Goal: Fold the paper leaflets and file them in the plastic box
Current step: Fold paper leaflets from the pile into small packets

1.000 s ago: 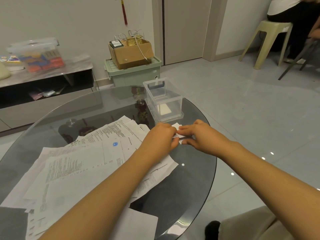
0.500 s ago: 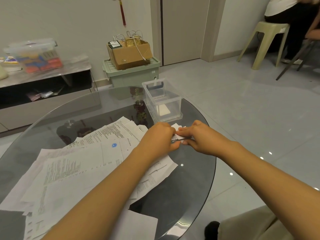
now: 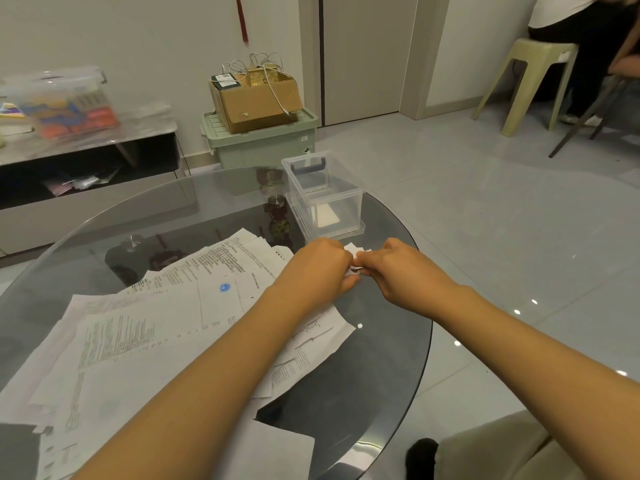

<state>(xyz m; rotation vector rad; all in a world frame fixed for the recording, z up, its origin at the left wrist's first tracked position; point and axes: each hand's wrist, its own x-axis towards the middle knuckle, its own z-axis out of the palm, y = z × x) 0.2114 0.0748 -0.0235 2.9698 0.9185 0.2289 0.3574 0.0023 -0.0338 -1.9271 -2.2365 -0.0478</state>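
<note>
A small folded white leaflet (image 3: 354,252) sits between my two hands just above the glass table (image 3: 374,368), mostly hidden by my fingers. My left hand (image 3: 320,266) and my right hand (image 3: 398,268) both pinch it, knuckles nearly touching. Just beyond them stands the clear plastic box (image 3: 325,197), open at the top, with a folded white paper lying inside. A loose heap of printed paper leaflets (image 3: 156,323) covers the table's left half under my left forearm.
Behind the table stands a green storage bin (image 3: 263,140) with a cardboard box (image 3: 256,98) on it. A low shelf (image 3: 86,143) runs along the left wall. A person sits on a plastic stool (image 3: 533,81) at the far right. The table's rim curves close on the right.
My hands have drawn closer together over the small leaflet, so less of it shows. The box and the paper heap have not moved.
</note>
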